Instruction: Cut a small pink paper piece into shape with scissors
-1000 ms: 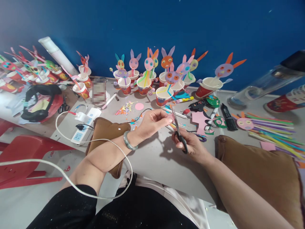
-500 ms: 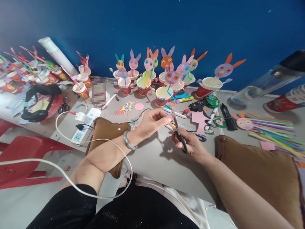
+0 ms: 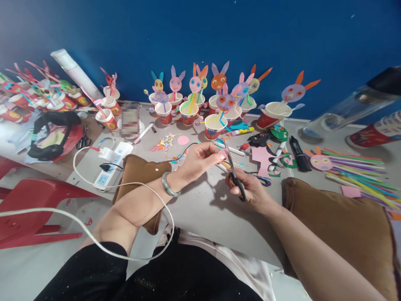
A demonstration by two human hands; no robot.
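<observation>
Between the thumb and fingers of my left hand [image 3: 202, 159] is a small pink paper piece [image 3: 226, 153], mostly hidden by the fingertips. My right hand [image 3: 250, 189] grips black-handled scissors [image 3: 237, 180], their blades pointing up and away from me, right beside the pink piece. Whether the blades touch the paper I cannot tell. Beyond my hands lie a pink paper circle [image 3: 183, 140] and a pile of colourful paper scraps [image 3: 166, 142]. A cut pink sheet [image 3: 262, 159] is to the right of the scissors.
Paper cups with rabbit figures [image 3: 216, 125] line the blue wall. On the right are a black marker [image 3: 300, 154], coloured strips [image 3: 360, 167], a clear bottle [image 3: 347, 113] and a brown cushion [image 3: 338, 225]. A power strip [image 3: 113, 166] sits left; its white cable [image 3: 171, 217] loops over my left arm.
Almost nothing differs. Both hands keep their place, with the scissors still beside the pink paper piece.
</observation>
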